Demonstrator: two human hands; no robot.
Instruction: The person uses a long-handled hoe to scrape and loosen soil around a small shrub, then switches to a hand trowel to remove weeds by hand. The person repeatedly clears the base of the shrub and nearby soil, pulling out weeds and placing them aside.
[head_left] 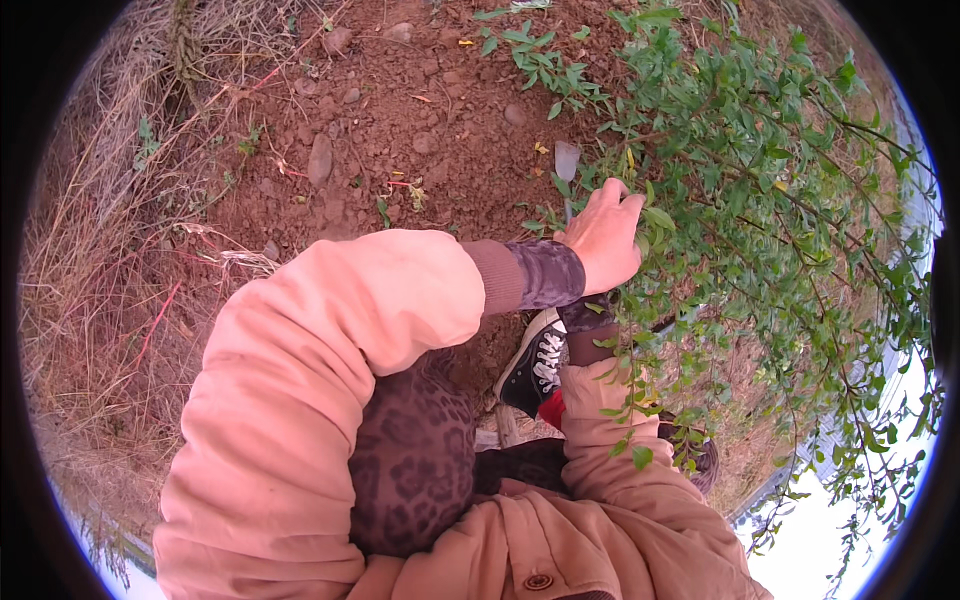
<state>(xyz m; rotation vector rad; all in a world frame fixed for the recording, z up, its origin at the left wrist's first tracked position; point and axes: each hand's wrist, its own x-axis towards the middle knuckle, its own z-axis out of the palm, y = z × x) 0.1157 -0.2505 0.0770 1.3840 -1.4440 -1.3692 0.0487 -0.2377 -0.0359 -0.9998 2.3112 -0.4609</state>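
My left hand (604, 240) reaches across to the left edge of a leafy green shrub (720, 190). Its fingers are bent and close together among the leaves; what they hold, if anything, is hidden. Just beyond it, a small tool with a flat, pale grey blade (566, 161) and a thin metal shaft stands against the red soil (440, 170). The shaft's lower end disappears behind my left hand, so its handle does not show. My right forearm (600, 400) comes up below, its dark inner cuff under my left wrist. My right hand is covered by my left hand and the leaves.
A dark canvas shoe with white laces (545, 360) rests below my left wrist, beside my patterned knee (415, 450). Dry grass (110, 260) covers the left side. Several stones, including a long one (320, 160), lie on the soil. Thin branches arch down at the right.
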